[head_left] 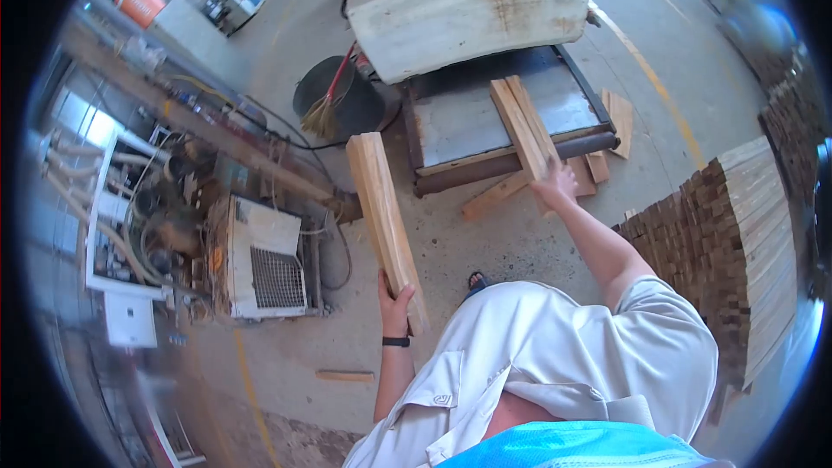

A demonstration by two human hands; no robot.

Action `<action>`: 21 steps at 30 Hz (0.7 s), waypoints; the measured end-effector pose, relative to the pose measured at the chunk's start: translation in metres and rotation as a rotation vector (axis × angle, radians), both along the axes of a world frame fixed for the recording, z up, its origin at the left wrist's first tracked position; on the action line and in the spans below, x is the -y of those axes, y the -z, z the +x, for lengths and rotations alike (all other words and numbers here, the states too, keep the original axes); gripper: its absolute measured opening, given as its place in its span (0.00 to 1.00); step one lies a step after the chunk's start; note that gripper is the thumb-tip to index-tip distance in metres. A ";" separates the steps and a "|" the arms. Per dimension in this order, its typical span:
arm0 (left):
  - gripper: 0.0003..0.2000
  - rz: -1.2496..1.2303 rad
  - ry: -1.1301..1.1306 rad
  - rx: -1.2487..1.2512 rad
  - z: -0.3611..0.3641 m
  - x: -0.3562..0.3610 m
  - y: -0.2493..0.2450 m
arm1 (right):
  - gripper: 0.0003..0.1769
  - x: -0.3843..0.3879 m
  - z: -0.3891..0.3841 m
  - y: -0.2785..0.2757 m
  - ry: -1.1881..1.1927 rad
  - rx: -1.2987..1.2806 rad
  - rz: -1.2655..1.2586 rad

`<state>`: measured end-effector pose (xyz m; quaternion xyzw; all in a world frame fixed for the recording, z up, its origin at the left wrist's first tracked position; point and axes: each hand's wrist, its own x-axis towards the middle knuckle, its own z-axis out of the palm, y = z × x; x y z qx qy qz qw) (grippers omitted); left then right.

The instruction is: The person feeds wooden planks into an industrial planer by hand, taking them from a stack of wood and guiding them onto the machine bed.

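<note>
My left hand (396,302) is wrapped round the near end of a bundle of long wooden boards (381,212), held off the machine on the left. My right hand (555,184) grips the near end of two wooden planks (522,124). Their far ends rest on the metal machine table (451,126), and they cross its front roller (472,175). A seam shows between these two planks. How many pieces the left bundle has is hard to tell.
Behind the table stands a white machine housing (468,17). A black tub (347,100) with a broom (322,114) is to its left. Wood offcuts (494,195) lie under the table. Stacked timber (693,247) rises at right, a caged machine (260,260) at left.
</note>
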<state>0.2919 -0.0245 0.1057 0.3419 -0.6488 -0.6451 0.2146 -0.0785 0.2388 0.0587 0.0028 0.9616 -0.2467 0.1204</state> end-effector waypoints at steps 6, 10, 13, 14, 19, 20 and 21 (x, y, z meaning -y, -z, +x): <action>0.47 -0.009 0.199 0.082 -0.109 0.057 0.023 | 0.52 0.034 -0.043 0.017 0.097 -0.069 -0.108; 0.48 0.007 0.261 0.117 -0.183 0.070 0.046 | 0.38 0.016 -0.050 0.068 0.052 0.114 -0.804; 0.49 -0.161 0.252 0.220 -0.228 0.066 0.058 | 0.32 0.001 -0.037 0.058 0.220 0.316 -1.082; 0.49 -0.152 0.255 0.224 -0.238 0.062 0.062 | 0.31 -0.004 -0.035 0.059 0.278 0.367 -1.200; 0.54 -0.707 0.199 0.781 -0.286 0.035 0.058 | 0.29 -0.040 -0.034 0.045 0.351 0.736 -1.590; 0.54 -0.707 0.210 0.785 -0.290 0.030 0.065 | 0.29 -0.047 -0.037 0.055 0.389 0.783 -1.689; 0.54 -0.738 0.201 0.817 -0.298 0.026 0.065 | 0.29 -0.050 -0.044 0.056 0.420 0.826 -1.792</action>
